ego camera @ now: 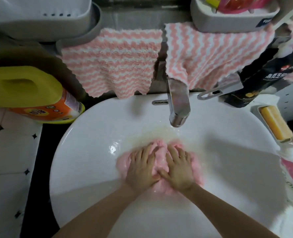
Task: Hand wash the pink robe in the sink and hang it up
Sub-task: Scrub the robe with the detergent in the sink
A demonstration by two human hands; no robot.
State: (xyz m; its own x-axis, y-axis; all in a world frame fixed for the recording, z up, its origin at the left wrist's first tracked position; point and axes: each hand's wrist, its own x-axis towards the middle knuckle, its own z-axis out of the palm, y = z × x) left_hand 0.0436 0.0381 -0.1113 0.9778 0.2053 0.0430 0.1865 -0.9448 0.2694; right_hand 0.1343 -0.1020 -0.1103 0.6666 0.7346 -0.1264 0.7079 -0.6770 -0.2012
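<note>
One wide white sink [94,134] frames the work, and the pink robe [123,160] lies bunched and wet at its bottom. On it rest the left hand [142,167] and right hand [180,170], side by side, thumbs meeting, fingers spread and nearly straight, pressing down and gripping nothing. This looks like the kneading step. It should go best with steady palm pressure, turning the bundle so inner folds get worked. A soap bar [274,124] waits at the right rim.

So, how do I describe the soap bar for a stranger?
Start at the white sink and go to its right rim. There a white dish holds the soap bar. It is the only yellow-orange block; the yellow jug stands on the left.
</note>
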